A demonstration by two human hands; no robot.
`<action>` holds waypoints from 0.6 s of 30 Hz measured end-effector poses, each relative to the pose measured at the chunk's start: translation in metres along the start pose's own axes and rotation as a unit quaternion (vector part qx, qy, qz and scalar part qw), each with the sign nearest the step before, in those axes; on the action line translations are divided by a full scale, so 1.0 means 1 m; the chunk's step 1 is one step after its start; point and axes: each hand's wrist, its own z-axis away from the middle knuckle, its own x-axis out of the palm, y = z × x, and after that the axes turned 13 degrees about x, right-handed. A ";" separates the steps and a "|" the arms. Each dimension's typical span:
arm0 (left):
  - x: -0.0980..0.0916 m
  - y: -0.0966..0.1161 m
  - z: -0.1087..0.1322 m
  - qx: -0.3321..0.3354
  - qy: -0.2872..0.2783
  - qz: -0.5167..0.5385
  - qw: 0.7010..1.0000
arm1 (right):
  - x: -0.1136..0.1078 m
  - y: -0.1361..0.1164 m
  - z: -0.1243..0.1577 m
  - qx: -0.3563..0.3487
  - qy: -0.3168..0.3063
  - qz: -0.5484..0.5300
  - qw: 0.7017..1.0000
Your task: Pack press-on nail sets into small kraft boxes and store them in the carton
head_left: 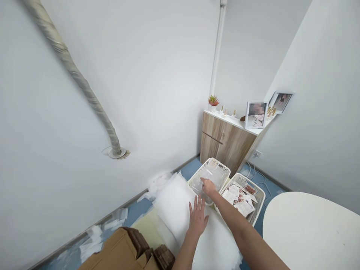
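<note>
My left hand (198, 216) lies with its fingers spread over a stack of white foam sheets (173, 200). Farther forward, my right hand (208, 186) reaches over a white plastic basket (194, 177) holding clear plastic packaging (215, 174). Its index finger points toward the left while the others look curled; whether a piece of the clear plastic is between them I cannot make out. Beside it on the right stands a second white basket (260, 204), filled with printed cards (239, 198).
Folded cardboard boxes (109, 251) are stacked at the lower left. A white round-edged table (312, 228) stands at right. Behind the baskets is a wooden cabinet (227, 140) with a potted plant (213, 102) and picture frame (255, 115). Loose cables (263, 180) lie on the blue floor.
</note>
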 end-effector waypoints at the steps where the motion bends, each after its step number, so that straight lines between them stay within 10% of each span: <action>1: -0.001 0.000 0.000 0.000 0.001 0.000 1.000 | 0.000 0.000 0.004 0.000 0.016 0.000 1.000; 6: -0.006 0.000 -0.002 -0.020 -0.007 0.043 0.999 | -0.010 0.001 0.024 -0.023 0.068 -0.046 0.996; 10: -0.009 0.004 -0.015 -0.046 0.100 0.178 0.978 | -0.029 0.013 0.049 -0.056 0.113 -0.164 0.978; 14: -0.018 0.030 -0.038 -0.106 0.214 0.447 0.862 | -0.048 0.044 0.091 -0.104 0.155 -0.282 0.941; 18: -0.028 0.086 -0.056 -0.093 0.211 0.663 0.713 | -0.064 0.090 0.143 -0.105 0.196 -0.345 0.912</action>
